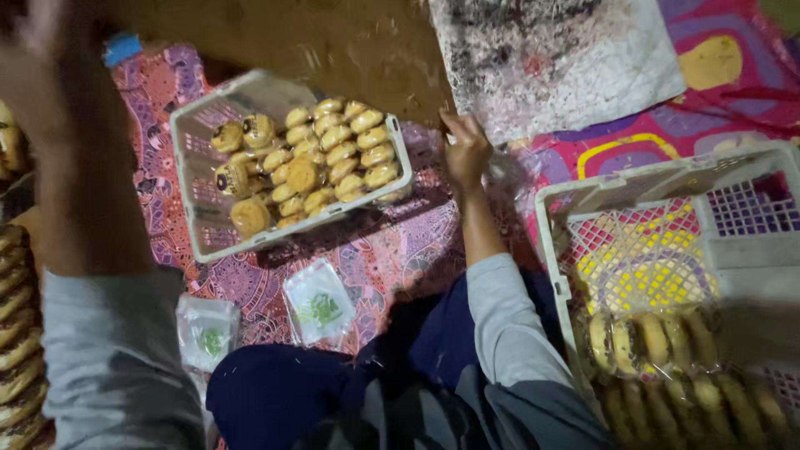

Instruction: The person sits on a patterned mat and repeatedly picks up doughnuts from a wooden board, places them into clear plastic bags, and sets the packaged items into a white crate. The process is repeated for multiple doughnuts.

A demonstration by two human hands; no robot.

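My right hand [465, 150] reaches forward onto the patterned mat [392, 250]. Its fingers are curled on a clear plastic bag [505, 170] that lies just right of it. Directly left of that hand stands a white plastic basket [193, 142], tilted and filled with several round golden pastries [333, 154]. My left arm is raised at the left edge. My left hand [35, 33] is a blur at the top left corner, and its fingers cannot be made out. Both arms wear grey sleeves.
A second white basket [557, 250] at the right holds rows of wrapped pastries [658, 342]. Two small clear bags with green print [318, 304] [208, 332] lie on the mat near my lap. More stacked pastries [15, 333] line the left edge. A stained sheet [567, 58] lies beyond.
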